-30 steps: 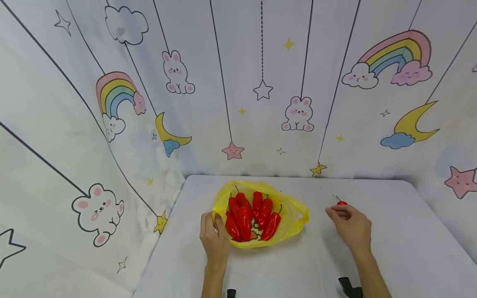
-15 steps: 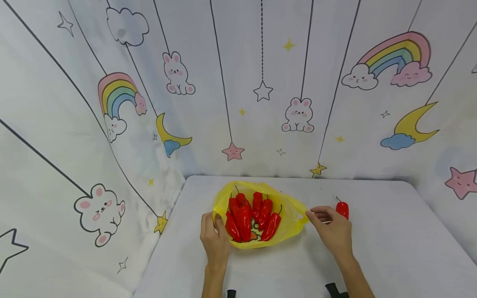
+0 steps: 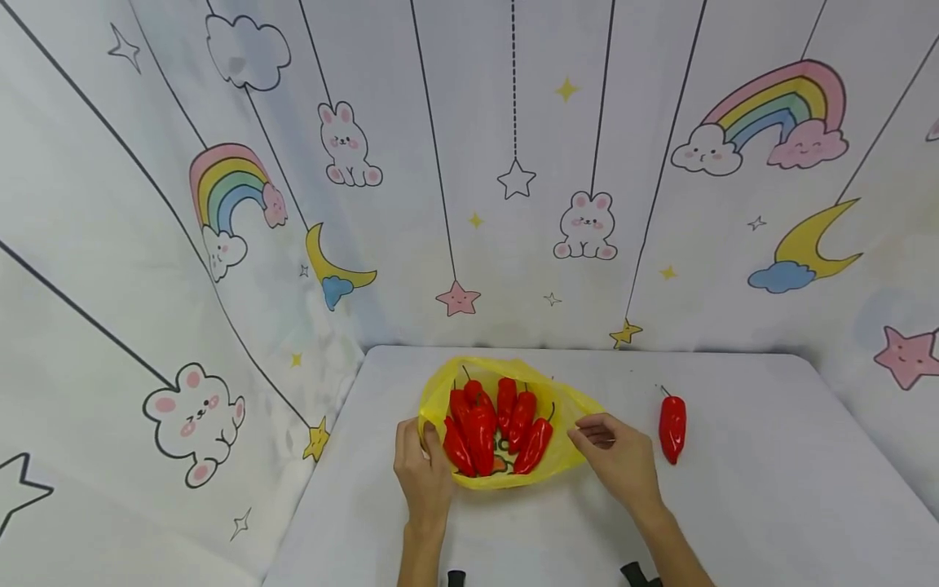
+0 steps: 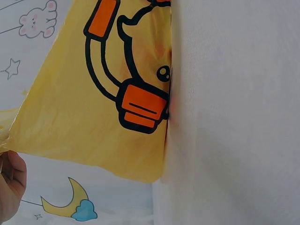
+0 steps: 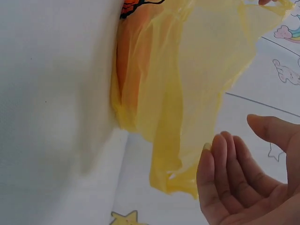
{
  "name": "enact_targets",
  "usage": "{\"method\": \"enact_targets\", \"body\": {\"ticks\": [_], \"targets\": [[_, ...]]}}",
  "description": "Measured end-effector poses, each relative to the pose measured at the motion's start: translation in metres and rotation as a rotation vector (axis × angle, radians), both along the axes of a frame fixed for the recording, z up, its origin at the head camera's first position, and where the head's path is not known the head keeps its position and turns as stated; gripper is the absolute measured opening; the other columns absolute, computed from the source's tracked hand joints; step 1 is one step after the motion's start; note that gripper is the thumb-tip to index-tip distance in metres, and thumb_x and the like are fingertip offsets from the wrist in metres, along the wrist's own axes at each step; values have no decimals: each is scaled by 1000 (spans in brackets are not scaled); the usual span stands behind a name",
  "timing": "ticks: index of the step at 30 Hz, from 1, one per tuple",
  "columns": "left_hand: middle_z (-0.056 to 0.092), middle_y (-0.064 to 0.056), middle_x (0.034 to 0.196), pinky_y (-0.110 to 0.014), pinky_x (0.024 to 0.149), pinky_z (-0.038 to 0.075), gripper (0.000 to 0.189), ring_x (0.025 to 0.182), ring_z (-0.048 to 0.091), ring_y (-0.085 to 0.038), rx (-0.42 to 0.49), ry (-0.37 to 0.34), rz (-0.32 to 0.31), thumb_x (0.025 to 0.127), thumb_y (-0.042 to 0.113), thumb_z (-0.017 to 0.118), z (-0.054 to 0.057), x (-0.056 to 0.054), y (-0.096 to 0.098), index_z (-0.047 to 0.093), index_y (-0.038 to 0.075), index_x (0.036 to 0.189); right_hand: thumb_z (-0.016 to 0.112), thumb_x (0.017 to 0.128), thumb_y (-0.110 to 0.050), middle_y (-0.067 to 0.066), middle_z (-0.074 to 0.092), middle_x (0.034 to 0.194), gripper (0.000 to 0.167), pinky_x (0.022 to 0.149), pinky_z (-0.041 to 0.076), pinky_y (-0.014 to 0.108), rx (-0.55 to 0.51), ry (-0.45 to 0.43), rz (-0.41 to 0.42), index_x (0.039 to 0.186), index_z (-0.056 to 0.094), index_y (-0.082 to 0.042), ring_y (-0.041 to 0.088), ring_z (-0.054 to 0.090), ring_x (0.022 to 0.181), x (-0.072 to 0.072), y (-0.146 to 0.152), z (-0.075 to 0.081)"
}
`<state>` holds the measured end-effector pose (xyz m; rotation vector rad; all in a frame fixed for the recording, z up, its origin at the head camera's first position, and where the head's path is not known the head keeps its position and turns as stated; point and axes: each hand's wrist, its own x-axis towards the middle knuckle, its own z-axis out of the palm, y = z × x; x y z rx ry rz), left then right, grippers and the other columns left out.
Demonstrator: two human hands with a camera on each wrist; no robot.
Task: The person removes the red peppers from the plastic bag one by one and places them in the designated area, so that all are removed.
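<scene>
A yellow plastic bag [image 3: 561,444] lies with its mouth toward me, holding several red chili peppers [image 3: 480,436]. My left hand [image 3: 424,473] pinches the left edge of its opening; the left wrist view shows those fingertips [image 4: 16,164] on the bag's corner. My right hand [image 3: 622,461] is at the bag's right side, partly covering its handle end in the head view. In the right wrist view this hand [image 5: 243,183] has its thumb apart from the fingers and holds nothing; whether it touches the plastic is unclear. One red chili pepper [image 3: 672,428] lies on the table, right of that hand.
The white table [image 3: 528,538] ends at a white cloth backdrop [image 3: 411,228] printed with rainbows, rabbits and stars, which also closes the left side. Black pieces [image 3: 456,578] show beside the forearms at the bottom of the head view.
My right hand has moved left from the lone chili pepper to the bag's right side, leaving that pepper in full view on the table. The left hand and the bag have stayed put.
</scene>
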<state>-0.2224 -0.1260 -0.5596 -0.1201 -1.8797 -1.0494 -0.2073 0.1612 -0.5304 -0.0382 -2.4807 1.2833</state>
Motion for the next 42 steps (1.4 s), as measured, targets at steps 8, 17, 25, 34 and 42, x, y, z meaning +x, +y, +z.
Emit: {"method": "enact_targets", "body": {"ticks": [8, 17, 25, 34, 42], "targets": [[62, -8, 99, -11, 80, 54, 9, 89, 62, -14, -1, 3, -3, 102, -1, 58, 1, 0, 1, 66, -1, 107, 87, 87, -25, -2, 75, 93, 24, 77, 59, 22, 22, -64, 35, 106, 77, -12, 16, 70, 87, -5, -14, -8], [62, -9, 99, -11, 77, 53, 9, 87, 61, -14, -7, 13, -3, 103, -1, 58, 1, 0, 0, 66, -1, 106, 88, 86, -21, -1, 74, 94, 26, 79, 61, 29, 29, -112, 55, 107, 77, -10, 15, 70, 88, -12, -26, -25], [62, -8, 100, -11, 81, 53, 9, 89, 62, -14, -9, -3, 0, 103, 0, 59, 0, 0, 0, 66, -1, 109, 89, 84, -22, -3, 73, 88, 25, 70, 58, 28, 89, -128, 65, 101, 78, -8, 12, 68, 79, -17, -37, -38], [61, -10, 97, -13, 69, 50, 9, 81, 52, -10, -5, 8, 0, 104, 3, 57, -1, 0, 0, 66, 0, 107, 88, 83, -26, -1, 73, 87, 37, 63, 56, 30, 108, -211, 46, 109, 76, -3, 12, 67, 75, -21, -46, -51], [59, -7, 95, -14, 65, 47, 7, 80, 50, -11, 0, 12, 0, 102, -1, 59, 1, 1, 1, 65, 0, 105, 87, 82, -33, 2, 77, 83, 60, 52, 52, 31, 139, -268, -2, 124, 69, 6, 15, 70, 70, -25, -57, -59]]}}
